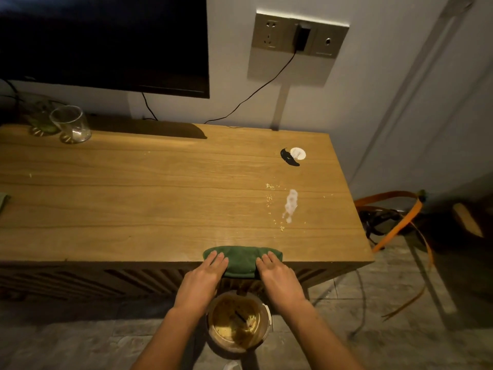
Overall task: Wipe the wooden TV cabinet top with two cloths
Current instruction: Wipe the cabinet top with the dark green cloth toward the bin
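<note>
Both hands flat, palms down, on the green cloth (242,259). Left hand (204,276) presses the cloth's left end, fingers spread and extended; right hand (276,273) presses its right end the same way. Neither hand is curled around anything — open palms, weight on the fabric, no pinch.

Cloth is bunched into a long roll lying along the front edge of the wooden cabinet top (160,188), its near part draped over that edge between the two hands.

Directly below the cloth, on the floor against the cabinet front, a round bin (237,323) with brownish scraps and crumbs inside.

Beyond the cloth and to its right on the top: a scatter of pale crumbs (270,198) and, just beside them, a white smear (290,202). Further back from the cloth, near the right rear, a small white disc (298,153) with a black curved piece (288,157) touching its left side.

Far left of the cloth, at the frame edge, a sliver of second green fabric (4,200) on the top; cannot tell more of it.

Back left of the cloth: a clear drinking glass (70,124), another greenish glass item behind it, blurred. Dark TV screen (104,41) above. Wall socket plate (300,34) up right of the cloth, black plug in it, cord trailing down behind the cabinet.
</note>
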`<action>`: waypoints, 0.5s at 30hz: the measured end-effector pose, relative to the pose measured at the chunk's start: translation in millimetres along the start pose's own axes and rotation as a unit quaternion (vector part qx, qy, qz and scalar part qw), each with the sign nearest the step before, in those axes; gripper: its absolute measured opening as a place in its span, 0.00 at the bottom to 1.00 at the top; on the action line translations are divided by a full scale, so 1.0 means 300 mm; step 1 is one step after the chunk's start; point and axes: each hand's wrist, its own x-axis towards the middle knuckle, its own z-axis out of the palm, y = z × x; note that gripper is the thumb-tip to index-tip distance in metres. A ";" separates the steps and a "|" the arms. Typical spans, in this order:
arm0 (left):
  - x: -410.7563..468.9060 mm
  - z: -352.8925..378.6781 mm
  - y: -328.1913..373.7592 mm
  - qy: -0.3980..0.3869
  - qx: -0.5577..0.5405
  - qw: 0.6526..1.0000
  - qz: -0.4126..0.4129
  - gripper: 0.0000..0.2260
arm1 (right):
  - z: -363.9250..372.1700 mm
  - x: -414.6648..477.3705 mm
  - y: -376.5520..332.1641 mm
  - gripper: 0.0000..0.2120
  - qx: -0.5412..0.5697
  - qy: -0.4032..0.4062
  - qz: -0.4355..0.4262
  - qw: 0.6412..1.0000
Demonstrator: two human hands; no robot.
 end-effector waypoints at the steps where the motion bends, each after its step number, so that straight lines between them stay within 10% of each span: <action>1: 0.001 -0.002 0.000 -0.005 0.003 1.000 0.002 0.36 | -0.004 -0.001 0.001 0.26 -0.002 0.001 -0.001 1.000; 15: 0.020 -0.081 0.017 -0.017 -0.011 1.000 0.014 0.32 | -0.057 -0.017 0.012 0.21 0.015 -0.011 0.004 1.000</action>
